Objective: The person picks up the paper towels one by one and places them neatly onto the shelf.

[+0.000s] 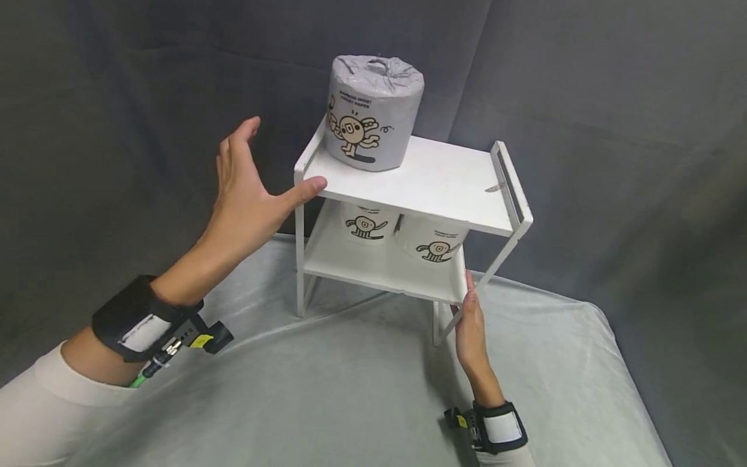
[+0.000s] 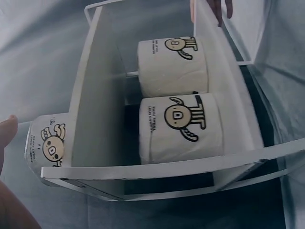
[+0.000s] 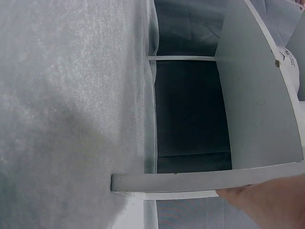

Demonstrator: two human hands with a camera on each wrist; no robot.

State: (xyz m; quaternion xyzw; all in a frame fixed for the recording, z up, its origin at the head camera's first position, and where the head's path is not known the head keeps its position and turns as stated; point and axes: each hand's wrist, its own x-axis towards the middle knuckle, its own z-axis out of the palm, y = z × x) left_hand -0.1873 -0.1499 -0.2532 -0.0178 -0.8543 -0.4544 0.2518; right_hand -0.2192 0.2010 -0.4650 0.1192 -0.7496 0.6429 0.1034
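A white two-tier shelf rack stands on the cloth-covered table. One wrapped toilet paper roll is upright at the left end of its top shelf. Two more rolls, a left one and a right one, sit side by side on the lower shelf, their tops hidden by the upper board. My left hand is spread beside the rack's left end, thumb tip over the top shelf's front left corner; contact is unclear. With my right hand I grip the lower shelf's right end by the leg, some fingers underneath.
Pale grey cloth covers the table, and a dark grey curtain hangs behind and at the sides. A wrist strap with a small camera is on the left forearm, another strap on the right.
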